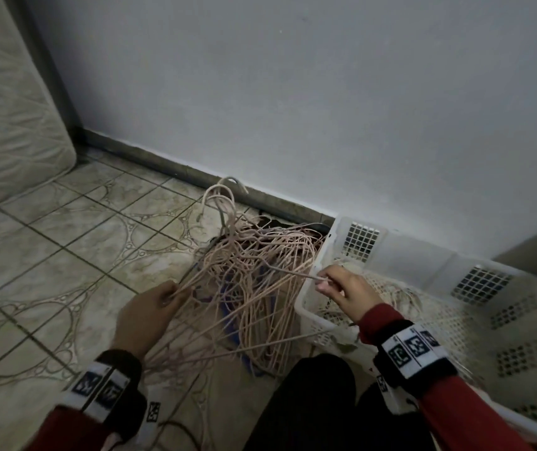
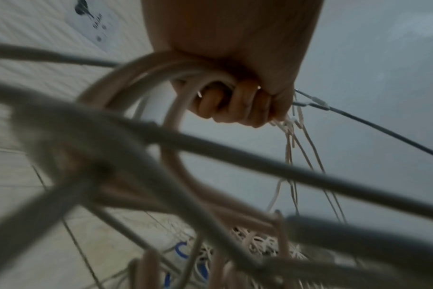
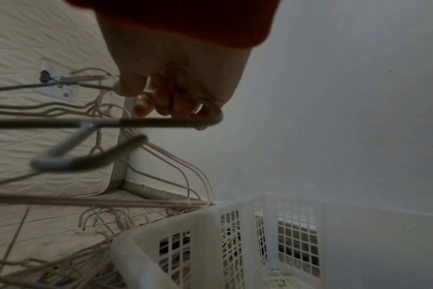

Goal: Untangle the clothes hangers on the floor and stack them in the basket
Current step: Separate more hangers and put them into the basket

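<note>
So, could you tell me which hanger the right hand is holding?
The grey hanger, pinched at its corner by the right hand; the left hand grips pink ones.

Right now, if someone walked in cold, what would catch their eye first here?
The tangled heap of pink wire hangers on the tiled floor by the wall, with both hands in it: the left hand grips a bunch of them, the right hand pinches a grey hanger. Next, the white plastic basket at the right, against the wall.

Both hands (image 1: pixel 145 315) (image 1: pixel 346 292) gripping tangled pink hangers (image 1: pixel 257 275), white basket (image 1: pixel 494 307) right
</note>
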{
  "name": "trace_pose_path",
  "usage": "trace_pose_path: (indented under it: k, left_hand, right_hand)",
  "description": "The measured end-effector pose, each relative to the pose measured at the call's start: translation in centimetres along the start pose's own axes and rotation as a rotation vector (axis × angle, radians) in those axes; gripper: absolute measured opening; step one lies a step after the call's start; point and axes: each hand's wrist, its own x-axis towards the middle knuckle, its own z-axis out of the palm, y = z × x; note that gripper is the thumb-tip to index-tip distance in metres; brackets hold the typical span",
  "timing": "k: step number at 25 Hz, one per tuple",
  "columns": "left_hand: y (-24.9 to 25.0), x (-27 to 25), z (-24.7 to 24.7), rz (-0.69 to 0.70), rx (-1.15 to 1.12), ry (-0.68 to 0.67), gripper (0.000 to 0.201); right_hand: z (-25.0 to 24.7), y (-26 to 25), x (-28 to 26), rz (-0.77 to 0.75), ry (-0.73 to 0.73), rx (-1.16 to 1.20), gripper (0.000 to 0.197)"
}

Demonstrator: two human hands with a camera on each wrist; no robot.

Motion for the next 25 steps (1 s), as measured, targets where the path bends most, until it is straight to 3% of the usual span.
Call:
trace_pose_path:
  k: [5, 9, 11, 16, 21, 25]
  left_hand:
    - [0.5, -0.5, -4.6, 0.056, 0.035, 0.176, 0.018]
    - [0.9, 0.1, -6.0, 0.093, -0.021, 0.215, 0.023]
    - [0.8, 0.8, -6.0, 0.102, -0.049, 0.209, 0.022]
    - [0.0, 2.6, -5.4, 0.135, -0.081, 0.075, 0.011]
    - [-0.8, 3.8, -3.7, 0.194, -0.186, -0.045, 0.012]
    - [-1.0, 4.4, -2.2, 0.192, -0.133, -0.106, 0.018]
  right_hand:
    - [0.7, -2.0, 2.1, -0.011, 0.040, -0.006, 0.028]
    - [0.1, -2.9, 4.1, -0.008, 0.323, -0.129, 0.056]
    - [-0.8, -2.9, 5.0, -0.077, 0.355, -0.214, 0.074]
    - [-2.3, -2.0, 7.6, -0.165, 0.193, -0.518, 0.093]
    - [-2.1, -0.9, 9.0, -0.076, -0.077, -0.503, 0.085]
    - [-0.9, 0.7, 8.8, -0.029, -0.273, -0.499, 0.081]
